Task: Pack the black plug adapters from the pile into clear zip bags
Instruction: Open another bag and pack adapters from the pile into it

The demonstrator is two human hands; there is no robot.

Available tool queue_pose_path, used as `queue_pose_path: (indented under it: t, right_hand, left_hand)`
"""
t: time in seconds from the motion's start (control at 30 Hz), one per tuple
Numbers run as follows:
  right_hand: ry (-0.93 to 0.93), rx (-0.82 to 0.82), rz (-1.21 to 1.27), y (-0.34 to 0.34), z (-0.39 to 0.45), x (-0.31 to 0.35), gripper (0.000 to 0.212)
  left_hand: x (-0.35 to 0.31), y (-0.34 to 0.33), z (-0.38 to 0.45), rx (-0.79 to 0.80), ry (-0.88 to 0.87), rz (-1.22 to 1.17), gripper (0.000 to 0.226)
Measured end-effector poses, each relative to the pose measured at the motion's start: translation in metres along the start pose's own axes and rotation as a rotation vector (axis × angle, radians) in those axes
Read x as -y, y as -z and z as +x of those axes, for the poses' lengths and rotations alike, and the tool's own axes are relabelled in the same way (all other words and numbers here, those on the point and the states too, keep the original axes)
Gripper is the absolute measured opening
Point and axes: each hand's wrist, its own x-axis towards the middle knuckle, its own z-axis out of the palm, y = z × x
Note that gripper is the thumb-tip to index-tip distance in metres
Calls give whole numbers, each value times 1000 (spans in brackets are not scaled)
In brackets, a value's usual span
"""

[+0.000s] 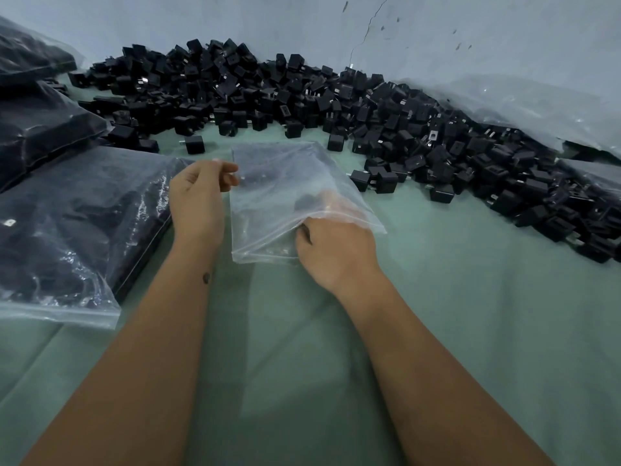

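Between both hands [198, 193], zip bag [285, 183] lengthwise away.

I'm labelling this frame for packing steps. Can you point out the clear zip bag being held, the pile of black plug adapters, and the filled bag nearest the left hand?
clear zip bag [285, 176]: head view, upper panel.
pile of black plug adapters [255, 92]: head view, centre of heap.
filled bag [84, 223]: head view, top face.

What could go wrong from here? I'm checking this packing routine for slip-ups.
1. The thin clear zip bag is held only by the left hand pinching one edge; it may slip or sag shut.
2. The right hand, fingers inside the mouth, could stretch or tear it.
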Motion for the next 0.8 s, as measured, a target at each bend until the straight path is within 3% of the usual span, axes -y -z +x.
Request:
queue_pose_path:
  t: [0.37, 0.53, 0.67, 0.8]
  right_hand:
    - [-60, 96, -41, -4, 1, 2, 38]
    - [-45, 28, -126, -5, 5, 4, 33]
    - [6, 15, -161, -4, -1, 9, 40]
    - [-15, 122, -136, -3, 9, 14, 27]
  left_hand:
    - [11, -3, 2, -69, -8, 162, 23]
    - [16, -3, 0, -56, -36, 363, 15]
    - [21, -2, 5, 55, -34, 659, 30]
    - [21, -3, 6, 129, -10, 806, 35]
